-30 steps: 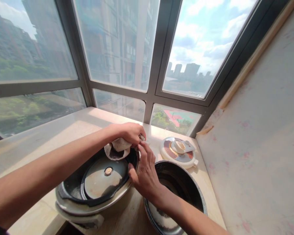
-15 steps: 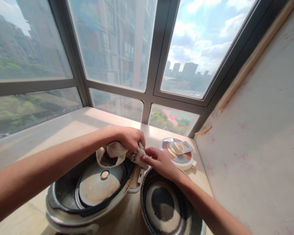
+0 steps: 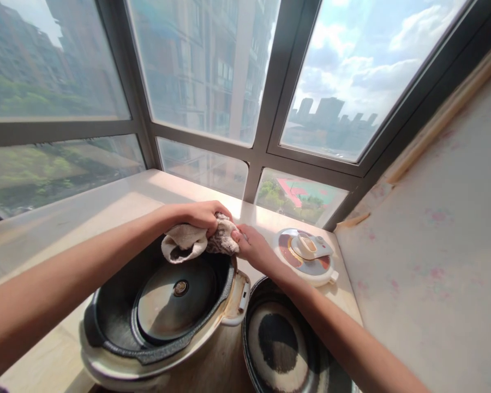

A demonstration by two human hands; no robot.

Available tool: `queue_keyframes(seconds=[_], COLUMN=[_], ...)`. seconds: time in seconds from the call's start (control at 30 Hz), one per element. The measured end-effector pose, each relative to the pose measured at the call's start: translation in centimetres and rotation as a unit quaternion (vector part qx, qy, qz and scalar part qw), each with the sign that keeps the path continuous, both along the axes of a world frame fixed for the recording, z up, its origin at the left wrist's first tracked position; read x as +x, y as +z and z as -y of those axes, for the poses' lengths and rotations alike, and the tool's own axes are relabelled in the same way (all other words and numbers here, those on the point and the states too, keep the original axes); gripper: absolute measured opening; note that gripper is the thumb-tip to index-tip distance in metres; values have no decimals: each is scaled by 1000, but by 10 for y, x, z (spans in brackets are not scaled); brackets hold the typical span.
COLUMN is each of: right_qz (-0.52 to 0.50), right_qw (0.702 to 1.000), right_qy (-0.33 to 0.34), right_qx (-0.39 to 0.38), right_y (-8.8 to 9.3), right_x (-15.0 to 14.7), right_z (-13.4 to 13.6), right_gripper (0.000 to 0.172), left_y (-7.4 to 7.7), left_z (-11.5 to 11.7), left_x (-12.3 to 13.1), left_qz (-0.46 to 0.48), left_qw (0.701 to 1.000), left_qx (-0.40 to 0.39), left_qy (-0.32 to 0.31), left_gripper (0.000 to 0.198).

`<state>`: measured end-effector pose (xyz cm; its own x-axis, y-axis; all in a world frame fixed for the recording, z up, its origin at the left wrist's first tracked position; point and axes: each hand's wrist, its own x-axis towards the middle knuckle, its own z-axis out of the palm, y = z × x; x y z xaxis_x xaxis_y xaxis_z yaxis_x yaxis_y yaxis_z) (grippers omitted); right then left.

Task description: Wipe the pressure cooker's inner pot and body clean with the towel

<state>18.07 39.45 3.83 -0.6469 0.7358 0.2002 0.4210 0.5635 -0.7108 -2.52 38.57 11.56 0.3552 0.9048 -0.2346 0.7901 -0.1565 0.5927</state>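
A dirty cream cloth (image 3: 225,234) is bunched between my two hands above the far rim of an electric pressure cooker (image 3: 159,357). My left hand (image 3: 207,214) grips the cloth from above, with a loop of it hanging to the left. My right hand (image 3: 251,244) pinches the cloth's right end between thumb and fingers. Inside the cooker's dark cavity, the round heating plate (image 3: 167,308) with a small central button lies uncovered. A dark inner pot (image 3: 278,344) stands to the right of the cooker, partly under my right forearm.
The cooker's lid (image 3: 305,254) lies on the pale sill (image 3: 118,196) at the back right. Grey-framed windows (image 3: 196,142) close off the back. A wall with faded flower paper (image 3: 429,245) bounds the right side.
My hands and the cloth have risen slightly off the cooker's right side, uncovering more of the rim and side handle. The camera view has shifted a little.
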Motion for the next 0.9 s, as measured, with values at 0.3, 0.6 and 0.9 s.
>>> queue_keyframes(seconds=[0.3,0.6,0.9], right_qz=[63,37,6], right_qw=[997,999,999], right_qy=[12,10,-34], right_qx=[31,14,-28], right_y=[12,6,-17], right_x=[-57,-76,-48], right_z=[-16,-19,-4], right_gripper=[33,52,73], left_y=[-20,-20,-22], left_z=[14,36,77], left_x=[-55,-82,-107], left_qz=[86,142,151], left_qw=[990,978,954], left_qx=[57,61,83], left_qy=[97,143,244], left_gripper=[56,60,66])
